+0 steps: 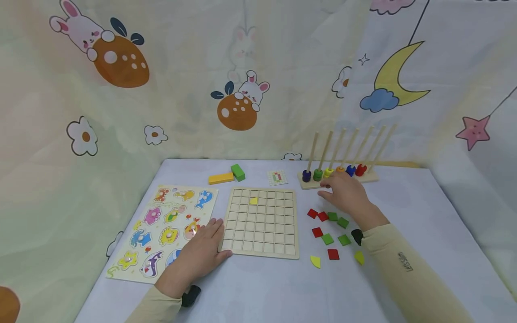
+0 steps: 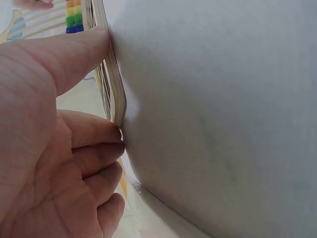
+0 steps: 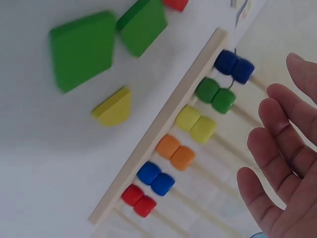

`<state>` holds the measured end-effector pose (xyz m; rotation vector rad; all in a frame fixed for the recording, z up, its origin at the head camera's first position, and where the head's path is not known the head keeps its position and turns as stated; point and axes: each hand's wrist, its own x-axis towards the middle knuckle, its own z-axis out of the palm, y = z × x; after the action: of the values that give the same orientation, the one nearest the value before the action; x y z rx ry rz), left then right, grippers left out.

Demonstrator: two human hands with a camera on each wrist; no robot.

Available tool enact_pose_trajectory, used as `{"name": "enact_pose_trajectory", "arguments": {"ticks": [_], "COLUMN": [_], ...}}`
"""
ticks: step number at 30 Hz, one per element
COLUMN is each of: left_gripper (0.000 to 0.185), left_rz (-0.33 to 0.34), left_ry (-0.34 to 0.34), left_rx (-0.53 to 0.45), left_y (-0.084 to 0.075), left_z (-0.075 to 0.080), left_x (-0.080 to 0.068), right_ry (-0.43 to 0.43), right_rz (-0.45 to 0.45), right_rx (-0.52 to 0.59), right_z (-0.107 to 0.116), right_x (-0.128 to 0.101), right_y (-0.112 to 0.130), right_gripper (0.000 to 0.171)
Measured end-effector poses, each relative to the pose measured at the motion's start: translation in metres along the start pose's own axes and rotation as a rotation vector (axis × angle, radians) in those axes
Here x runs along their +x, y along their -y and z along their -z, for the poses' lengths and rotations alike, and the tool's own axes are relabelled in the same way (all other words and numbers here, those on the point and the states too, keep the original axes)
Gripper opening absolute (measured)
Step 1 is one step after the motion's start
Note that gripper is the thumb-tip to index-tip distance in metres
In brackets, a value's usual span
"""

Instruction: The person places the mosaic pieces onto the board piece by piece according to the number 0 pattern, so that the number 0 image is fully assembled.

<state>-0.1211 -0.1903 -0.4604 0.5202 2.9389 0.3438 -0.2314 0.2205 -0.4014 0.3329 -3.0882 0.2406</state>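
Note:
A square wooden grid board [image 1: 261,256] lies mid-table, with one yellow piece [image 1: 253,201] in an upper cell. My left hand [image 1: 199,249] rests at the board's lower left corner; in the left wrist view its thumb and fingertips touch the board's edge [image 2: 118,94]. Over the table, just in front of a bead stacker [image 1: 307,185], my right hand [image 1: 345,193] hovers with loosely bent fingers. The right wrist view shows nothing between those fingers. Below that hand lie red tiles [image 1: 317,232], green tiles [image 1: 344,240] and yellow quarter-round pieces [image 1: 316,261].
An animal puzzle board [image 1: 139,220] lies at the left, partly under my left hand. Behind the grid are a yellow block [image 1: 221,179], a green block [image 1: 238,172] and a small pattern card [image 1: 277,177]. Upright rods [image 1: 324,150] rise from the stacker near the back curtain.

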Motion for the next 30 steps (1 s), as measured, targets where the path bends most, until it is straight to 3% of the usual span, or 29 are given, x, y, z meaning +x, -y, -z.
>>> {"name": "enact_pose_trajectory", "arguments": {"ticks": [22, 30], "left_gripper": [0.085, 0.085], "left_rz": [0.005, 0.004], "left_ry": [-0.003, -0.004], "left_rx": [0.004, -0.004], "left_y": [0.001, 0.000], "left_z": [0.000, -0.001], "left_x": [0.001, 0.001], "right_ry": [0.208, 0.216], "right_rz": [-0.142, -0.131], "right_rx": [0.017, 0.011], "right_z": [-0.010, -0.017], "right_x": [-0.023, -0.026], "right_y": [-0.047, -0.055], "right_gripper": [0.039, 0.037]}}
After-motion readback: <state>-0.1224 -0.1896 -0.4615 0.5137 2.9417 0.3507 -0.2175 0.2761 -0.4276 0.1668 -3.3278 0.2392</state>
